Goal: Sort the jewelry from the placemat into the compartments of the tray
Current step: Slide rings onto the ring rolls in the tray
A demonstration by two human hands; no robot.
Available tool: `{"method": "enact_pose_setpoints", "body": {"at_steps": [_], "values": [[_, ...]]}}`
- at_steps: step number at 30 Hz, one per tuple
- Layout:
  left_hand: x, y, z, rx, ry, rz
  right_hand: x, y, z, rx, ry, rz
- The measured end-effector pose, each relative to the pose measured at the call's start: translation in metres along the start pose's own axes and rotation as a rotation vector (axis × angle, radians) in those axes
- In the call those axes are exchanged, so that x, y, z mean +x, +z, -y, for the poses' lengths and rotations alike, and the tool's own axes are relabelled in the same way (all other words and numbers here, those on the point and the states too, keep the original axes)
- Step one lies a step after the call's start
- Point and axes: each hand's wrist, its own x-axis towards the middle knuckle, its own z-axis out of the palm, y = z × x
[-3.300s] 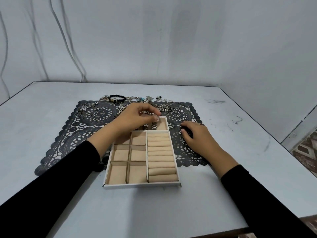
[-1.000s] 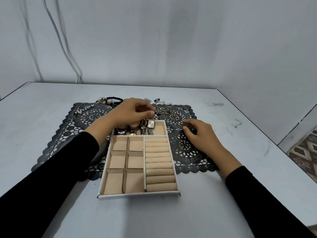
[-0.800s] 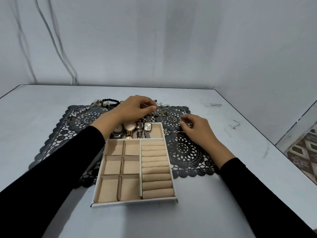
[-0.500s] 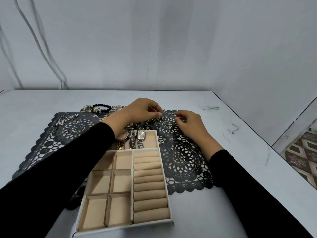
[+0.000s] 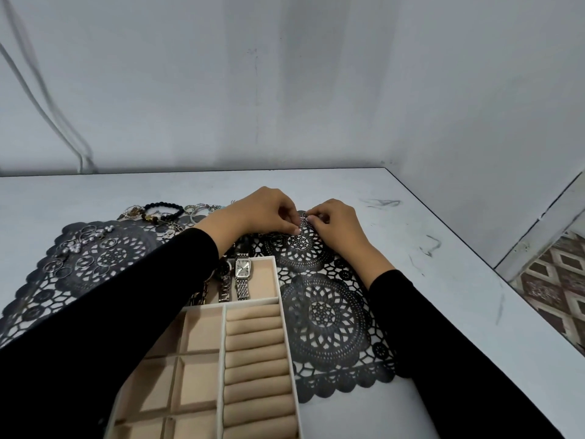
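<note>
A beige tray (image 5: 286, 331) with small square compartments and a column of ring rolls lies on a black lace placemat (image 5: 326, 315). Its far compartment holds several watches (image 5: 242, 277). Beyond the tray, my left hand (image 5: 262, 212) and my right hand (image 5: 332, 221) meet over the mat's far edge; both pinch a small silver ring-like piece (image 5: 303, 218) between their fingertips. Loose silver rings (image 5: 79, 258) and a black bead bracelet (image 5: 164, 208) lie on the mat's far left.
The grey table (image 5: 443, 280) ends at a wall behind and an edge on the right, with patterned floor (image 5: 557, 280) past it. White cables (image 5: 47, 103) run down the wall at the left.
Both hands moved away from the tray's watch compartment to the far edge of the mat and came together on a small silver piece. The view tilted closer to the tray.
</note>
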Motion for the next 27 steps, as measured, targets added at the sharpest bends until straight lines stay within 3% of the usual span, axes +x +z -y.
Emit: {"method": "enact_pose_setpoints", "body": {"at_steps": [10,27], "values": [[0.004,-0.005,0.008,-0.015,-0.009,0.03,0.003,-0.003,-0.005,0.144,0.057,-0.031],[0.015,-0.003,0.005,0.095,-0.006,0.093,0.017,-0.003,-0.009,0.095,0.069,0.069]]}}
